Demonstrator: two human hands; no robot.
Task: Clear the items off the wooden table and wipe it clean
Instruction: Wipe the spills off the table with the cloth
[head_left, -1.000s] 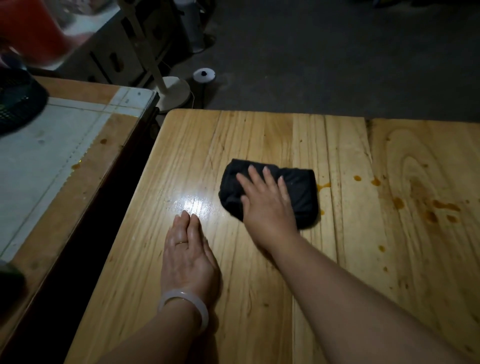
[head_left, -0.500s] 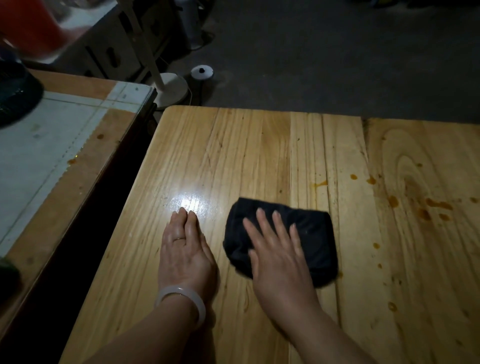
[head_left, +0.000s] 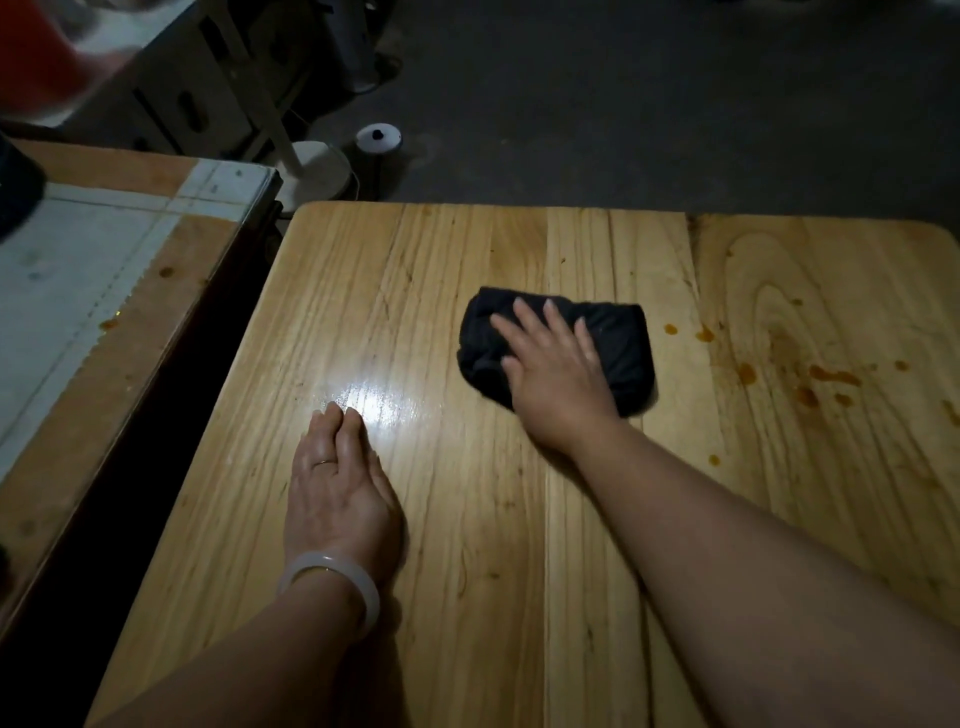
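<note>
The light wooden table (head_left: 395, 291) fills most of the view. A folded black cloth (head_left: 618, 338) lies on it right of centre. My right hand (head_left: 556, 379) presses flat on the cloth, fingers spread over its left half. My left hand (head_left: 337, 488) rests flat on the bare wood to the left, fingers together, holding nothing; a pale bangle sits on that wrist. Orange-brown sauce spots (head_left: 826, 376) dot the wood to the right of the cloth.
A second table with a pale mat (head_left: 67, 280) stands to the left across a dark gap. Beyond the far edge are a white fan base (head_left: 317, 174) and a small white roll (head_left: 378, 139) on the dark floor.
My right hand pulled the cloth toward me, then pushed it back away and slightly right toward the spots. The left hand stayed put on the wood.
</note>
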